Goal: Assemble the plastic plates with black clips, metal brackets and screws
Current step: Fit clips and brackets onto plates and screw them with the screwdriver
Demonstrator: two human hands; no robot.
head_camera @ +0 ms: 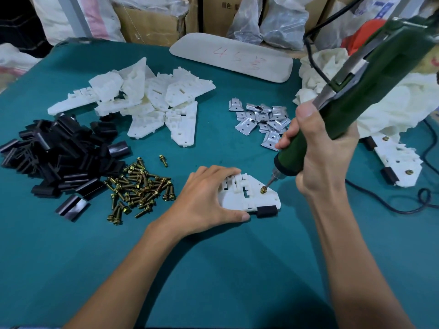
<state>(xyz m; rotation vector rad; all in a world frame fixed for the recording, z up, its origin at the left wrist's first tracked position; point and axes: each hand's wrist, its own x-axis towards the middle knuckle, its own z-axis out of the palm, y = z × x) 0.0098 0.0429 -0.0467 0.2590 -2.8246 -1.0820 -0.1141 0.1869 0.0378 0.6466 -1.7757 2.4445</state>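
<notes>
A white plastic plate [257,194] lies flat on the teal table, with a black clip [267,211] on its near right corner. My left hand [209,198] presses down on the plate's left side, fingers over its top edge and thumb along its near edge. My right hand [325,153] grips a green electric screwdriver [356,96], tilted, with its bit on a brass screw [263,190] standing in the plate. Supplies lie behind: a heap of black clips [59,160], loose brass screws [140,188], metal brackets [261,119] and white plates [142,100].
An assembled plate [399,162] with clips and screws lies at the right beside crumpled white material [389,100]. The screwdriver's black cable [418,205] loops on the table at right. A grey oblong pad [232,55] lies at the back. Cardboard boxes and plastic bags stand behind the table.
</notes>
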